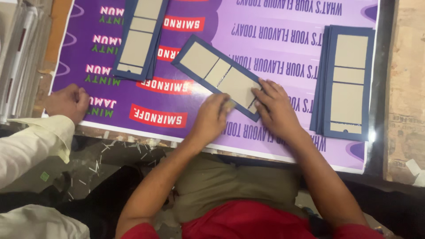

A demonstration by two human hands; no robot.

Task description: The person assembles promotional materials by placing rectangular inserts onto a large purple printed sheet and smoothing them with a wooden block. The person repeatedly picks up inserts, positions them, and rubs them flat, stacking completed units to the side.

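Observation:
A long flat piece with a dark blue border and three beige board panels (212,71) lies slanted on a purple printed sheet (274,48). My left hand (211,118) rests with its fingers on the near end of this piece. My right hand (275,106) presses flat on the same end from the right, fingers spread. Neither hand lifts it; both press it against the sheet.
A stack of similar blue-bordered pieces (347,84) lies to the right, another stack (139,37) at the upper left. Another person's hand (67,102), in a cream sleeve (31,141), rests on the sheet's left edge. Paper scraps (110,152) litter the dark floor below.

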